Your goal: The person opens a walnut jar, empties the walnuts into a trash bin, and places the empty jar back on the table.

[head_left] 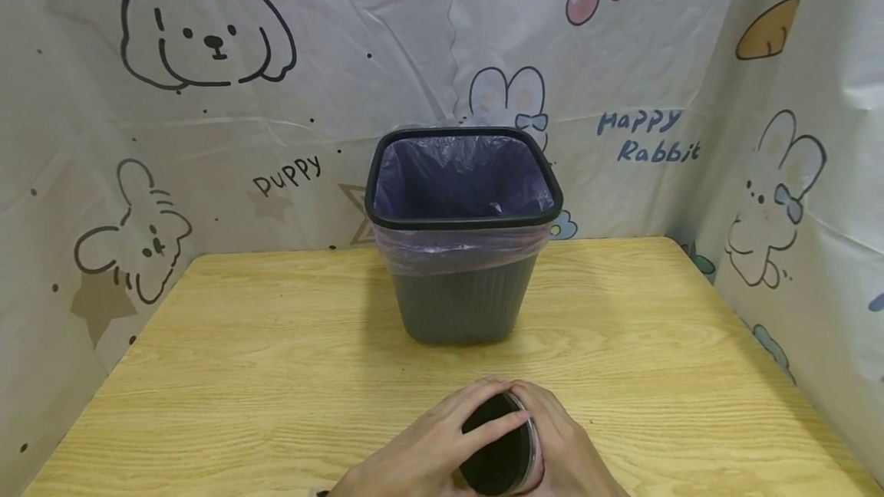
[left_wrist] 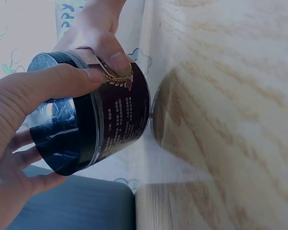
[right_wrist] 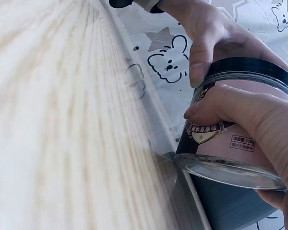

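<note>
A round jar (head_left: 499,445) with a black lid and a dark label is held above the front edge of the wooden table (head_left: 262,351). My left hand (head_left: 421,452) grips the lid from the left, thumb lying across it. My right hand (head_left: 565,447) wraps round the jar's body from the right. In the left wrist view the jar (left_wrist: 116,125) lies on its side, with the left thumb (left_wrist: 48,84) over the black lid and the right hand (left_wrist: 98,36) on the labelled body. The right wrist view shows the jar (right_wrist: 225,141), its clear base ring, and the right hand (right_wrist: 259,115) round it.
A dark grey waste bin (head_left: 461,305) lined with a purple plastic bag (head_left: 459,175) stands on the table behind the hands, open at the top. Cartoon-printed sheets (head_left: 207,98) wall in the table at the back and both sides.
</note>
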`<state>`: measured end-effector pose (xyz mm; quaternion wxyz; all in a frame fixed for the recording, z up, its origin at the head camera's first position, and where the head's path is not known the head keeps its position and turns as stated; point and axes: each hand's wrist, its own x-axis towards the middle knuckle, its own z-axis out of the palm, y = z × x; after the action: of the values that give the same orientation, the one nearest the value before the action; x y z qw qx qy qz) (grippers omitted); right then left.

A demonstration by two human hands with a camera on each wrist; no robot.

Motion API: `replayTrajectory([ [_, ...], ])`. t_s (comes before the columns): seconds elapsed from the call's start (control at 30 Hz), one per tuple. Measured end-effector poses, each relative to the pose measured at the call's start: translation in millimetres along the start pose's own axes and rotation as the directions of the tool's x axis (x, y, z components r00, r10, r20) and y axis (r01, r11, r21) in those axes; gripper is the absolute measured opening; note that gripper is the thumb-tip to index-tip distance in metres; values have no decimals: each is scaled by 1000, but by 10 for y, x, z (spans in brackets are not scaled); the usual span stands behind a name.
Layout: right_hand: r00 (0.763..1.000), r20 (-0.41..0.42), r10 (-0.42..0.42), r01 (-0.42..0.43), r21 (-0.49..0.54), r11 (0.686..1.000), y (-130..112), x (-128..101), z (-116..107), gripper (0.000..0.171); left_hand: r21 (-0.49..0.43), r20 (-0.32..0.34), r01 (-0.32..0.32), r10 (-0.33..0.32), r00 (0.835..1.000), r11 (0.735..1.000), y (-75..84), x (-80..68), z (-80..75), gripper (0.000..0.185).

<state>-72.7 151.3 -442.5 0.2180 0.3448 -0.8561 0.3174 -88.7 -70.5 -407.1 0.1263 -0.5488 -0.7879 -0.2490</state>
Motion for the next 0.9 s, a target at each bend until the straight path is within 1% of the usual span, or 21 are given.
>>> replayTrajectory([
  [0.17,1000,7,-3,3,-15,1000,6,-11,3,107,-17,-13,-1,1,1000,1000,-3,-2,5,90],
  [0.4,1000,11,-4,5,-17,1000,4,-8,5,110,42,-12,-16,16,1000,999,-1,-12,-5,93],
  [0.63,1000,15,11,-11,-18,1000,-2,-6,-5,107,-5,-15,-20,20,1000,1000,-7,14,-14,89],
  [0.9,1000,20,20,-20,-2,1000,-6,-6,-5,109,25,-13,-19,20,1000,1000,1,-2,1,89],
])
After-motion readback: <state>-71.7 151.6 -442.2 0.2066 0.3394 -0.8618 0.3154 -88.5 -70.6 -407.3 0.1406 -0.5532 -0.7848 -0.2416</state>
